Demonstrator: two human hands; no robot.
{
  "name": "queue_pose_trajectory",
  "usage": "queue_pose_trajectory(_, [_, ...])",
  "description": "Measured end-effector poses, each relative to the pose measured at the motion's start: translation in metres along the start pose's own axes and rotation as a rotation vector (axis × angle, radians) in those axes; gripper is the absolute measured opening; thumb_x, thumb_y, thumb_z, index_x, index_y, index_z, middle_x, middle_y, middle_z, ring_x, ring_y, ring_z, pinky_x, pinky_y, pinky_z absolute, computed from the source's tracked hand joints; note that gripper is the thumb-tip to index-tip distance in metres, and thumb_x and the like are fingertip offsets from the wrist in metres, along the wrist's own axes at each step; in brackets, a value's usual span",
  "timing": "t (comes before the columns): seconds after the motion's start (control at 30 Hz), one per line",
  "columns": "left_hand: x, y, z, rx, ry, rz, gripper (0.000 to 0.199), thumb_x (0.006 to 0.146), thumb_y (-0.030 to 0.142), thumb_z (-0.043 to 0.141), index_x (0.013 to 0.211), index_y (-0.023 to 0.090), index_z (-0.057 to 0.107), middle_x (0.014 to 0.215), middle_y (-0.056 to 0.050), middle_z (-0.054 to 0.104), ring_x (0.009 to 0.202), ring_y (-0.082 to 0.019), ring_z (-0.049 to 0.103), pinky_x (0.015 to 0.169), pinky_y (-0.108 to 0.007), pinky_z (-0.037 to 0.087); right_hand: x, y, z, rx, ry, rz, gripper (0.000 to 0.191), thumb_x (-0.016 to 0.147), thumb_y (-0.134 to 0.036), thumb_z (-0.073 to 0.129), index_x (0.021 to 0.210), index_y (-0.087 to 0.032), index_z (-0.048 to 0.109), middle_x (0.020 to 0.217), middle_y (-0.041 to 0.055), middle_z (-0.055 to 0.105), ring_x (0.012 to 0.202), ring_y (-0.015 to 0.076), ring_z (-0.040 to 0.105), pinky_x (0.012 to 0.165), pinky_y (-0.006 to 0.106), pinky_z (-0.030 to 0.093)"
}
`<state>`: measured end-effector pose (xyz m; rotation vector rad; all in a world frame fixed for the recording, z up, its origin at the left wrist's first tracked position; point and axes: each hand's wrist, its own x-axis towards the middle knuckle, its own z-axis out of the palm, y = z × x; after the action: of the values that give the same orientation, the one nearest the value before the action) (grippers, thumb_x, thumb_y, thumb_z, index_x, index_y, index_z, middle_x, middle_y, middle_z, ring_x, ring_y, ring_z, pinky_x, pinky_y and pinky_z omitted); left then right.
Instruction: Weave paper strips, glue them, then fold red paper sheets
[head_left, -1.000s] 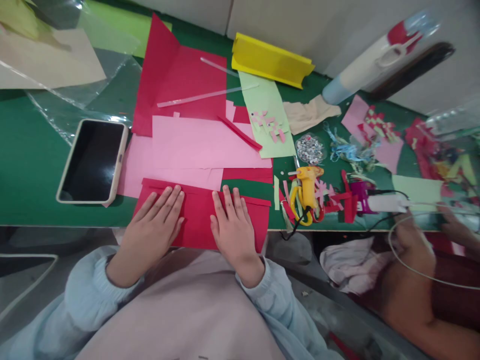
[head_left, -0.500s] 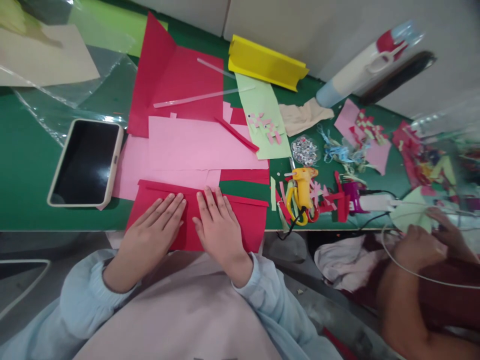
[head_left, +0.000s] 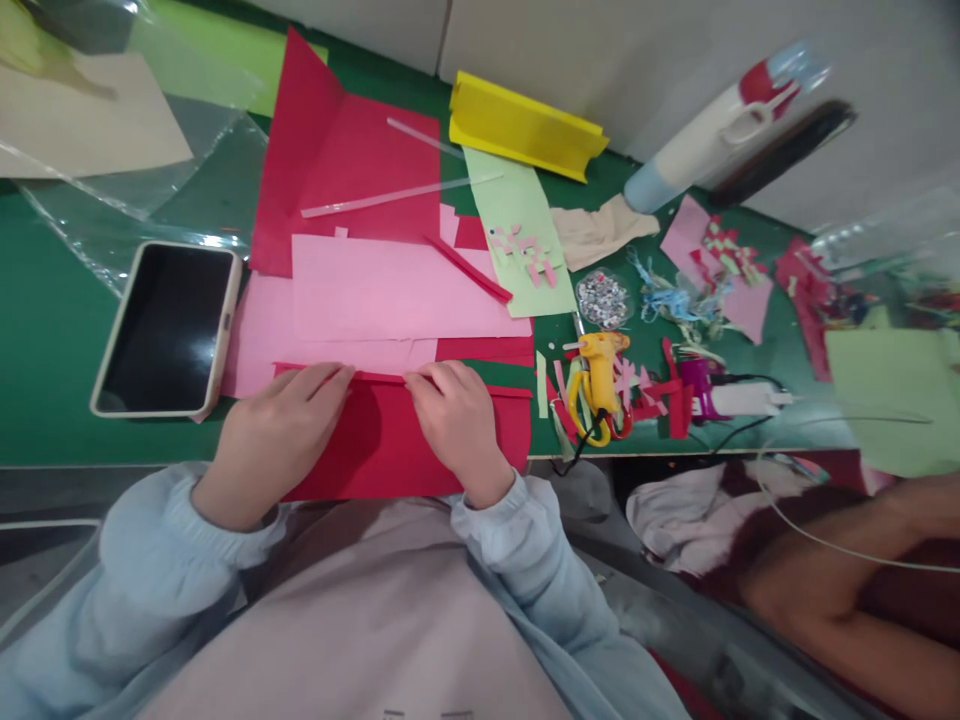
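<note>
A red sheet (head_left: 375, 440) lies at the table's front edge, with a narrow folded strip along its far side. My left hand (head_left: 281, 435) pinches that folded edge toward its left end, fingers bent together. Right of the sheet's middle, my right hand (head_left: 456, 415) grips the same edge between thumb and fingers. Pink paper (head_left: 390, 290) lies just beyond the sheet, with a loose narrow red strip (head_left: 469, 270) on it. Behind is a larger red sheet (head_left: 375, 150) with a raised left flap and clear sticks on top.
A phone (head_left: 169, 330) lies left. To the right are a yellow glue gun (head_left: 600, 370), scissors, paper scraps, a dish of small beads (head_left: 602, 298) and a bottle (head_left: 705, 135). Another person's arm (head_left: 840, 560) is at lower right.
Both my hands have gone from lying flat on the red sheet to pinching its folded far edge. The other person's arm has shifted, and a light green sheet now shows fully near it.
</note>
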<state>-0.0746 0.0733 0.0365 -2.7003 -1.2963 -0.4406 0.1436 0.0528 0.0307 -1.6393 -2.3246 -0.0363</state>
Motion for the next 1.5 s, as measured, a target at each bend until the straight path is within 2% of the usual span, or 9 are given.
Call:
queue_pose_trajectory(0.2, [0.001, 0.007, -0.008, 0.050, -0.043, 0.049, 0.032, 0.096, 0.014, 0.042, 0.107, 0.015, 0.073, 0.107, -0.011, 0.076, 0.079, -0.023, 0.068, 0.057, -0.034, 0.048, -0.012, 0.014, -0.008, -0.020, 0.019, -0.019, 0.018, 0.097, -0.016, 0.054, 0.102, -0.017, 0.071, 0.096, 0.0063, 0.071, 0.091, 0.0199, 0.057, 0.085, 0.034, 0.043])
queue_pose_trajectory(0.43, [-0.025, 0.014, -0.013, -0.017, -0.182, 0.100, 0.045, 0.095, 0.008, 0.031, 0.122, 0.013, 0.066, 0.126, -0.015, 0.069, 0.110, -0.030, 0.067, 0.082, -0.041, 0.056, -0.046, 0.034, -0.020, -0.054, -0.031, 0.054, 0.025, 0.100, -0.020, 0.051, 0.115, -0.017, 0.071, 0.107, 0.0092, 0.073, 0.099, 0.0208, 0.061, 0.088, 0.035, 0.047])
queue_pose_trajectory(0.6, [-0.042, 0.021, -0.015, -0.077, -0.186, 0.116, 0.053, 0.089, 0.004, 0.034, 0.136, 0.013, 0.058, 0.140, -0.018, 0.060, 0.115, -0.033, 0.065, 0.087, -0.047, 0.056, -0.065, 0.037, -0.040, -0.040, -0.162, 0.042, 0.032, 0.100, -0.018, 0.048, 0.127, -0.013, 0.065, 0.127, 0.0127, 0.067, 0.116, 0.0233, 0.059, 0.099, 0.037, 0.049])
queue_pose_trajectory(0.73, [-0.042, 0.023, -0.020, -0.055, -0.179, 0.159, 0.050, 0.088, 0.005, 0.036, 0.130, 0.013, 0.062, 0.139, -0.018, 0.061, 0.112, -0.033, 0.066, 0.083, -0.045, 0.057, -0.061, 0.033, -0.059, -0.039, -0.286, 0.008, 0.034, 0.099, -0.018, 0.049, 0.130, -0.012, 0.063, 0.139, 0.0144, 0.061, 0.122, 0.0247, 0.057, 0.101, 0.039, 0.049])
queue_pose_trajectory(0.83, [-0.035, 0.020, -0.022, -0.022, -0.210, 0.139, 0.047, 0.090, 0.005, 0.033, 0.123, 0.012, 0.065, 0.129, -0.017, 0.067, 0.103, -0.031, 0.068, 0.078, -0.042, 0.057, -0.040, 0.021, -0.063, -0.109, -0.377, 0.065, 0.036, 0.096, -0.014, 0.052, 0.130, -0.011, 0.061, 0.125, 0.0170, 0.067, 0.108, 0.0261, 0.061, 0.089, 0.041, 0.051])
queue_pose_trajectory(1.0, [-0.025, 0.014, -0.017, 0.073, -0.102, 0.050, 0.032, 0.093, 0.011, 0.041, 0.116, 0.014, 0.063, 0.113, -0.012, 0.070, 0.074, -0.021, 0.067, 0.061, -0.032, 0.050, 0.004, -0.010, -0.043, -0.067, -0.277, -0.013, 0.022, 0.097, -0.013, 0.050, 0.112, -0.015, 0.066, 0.105, 0.0114, 0.067, 0.097, 0.0237, 0.057, 0.080, 0.037, 0.047])
queue_pose_trajectory(1.17, [-0.028, 0.014, -0.003, 0.017, 0.001, 0.061, 0.034, 0.094, 0.012, 0.046, 0.125, 0.011, 0.058, 0.114, -0.015, 0.069, 0.098, -0.024, 0.067, 0.088, -0.036, 0.054, 0.018, -0.026, -0.004, 0.015, -0.037, -0.193, 0.027, 0.102, -0.014, 0.042, 0.105, -0.018, 0.068, 0.096, 0.0060, 0.066, 0.086, 0.0180, 0.054, 0.074, 0.032, 0.042])
queue_pose_trajectory(1.27, [-0.033, 0.017, -0.001, 0.005, 0.087, -0.009, 0.038, 0.092, 0.015, 0.055, 0.129, 0.010, 0.058, 0.117, -0.016, 0.069, 0.102, -0.028, 0.066, 0.091, -0.044, 0.055, 0.017, -0.027, 0.014, 0.039, 0.098, -0.251, 0.026, 0.102, -0.015, 0.044, 0.102, -0.018, 0.069, 0.090, 0.0040, 0.066, 0.084, 0.0167, 0.054, 0.072, 0.030, 0.040])
queue_pose_trajectory(1.5, [-0.051, 0.020, 0.002, -0.134, 0.041, -0.125, 0.059, 0.094, 0.019, 0.051, 0.152, 0.015, 0.039, 0.141, -0.014, 0.060, 0.130, -0.031, 0.056, 0.114, -0.048, 0.045, 0.016, -0.027, 0.024, 0.060, 0.067, -0.244, 0.023, 0.101, -0.016, 0.048, 0.104, -0.019, 0.070, 0.091, 0.0041, 0.068, 0.085, 0.0152, 0.057, 0.076, 0.030, 0.041])
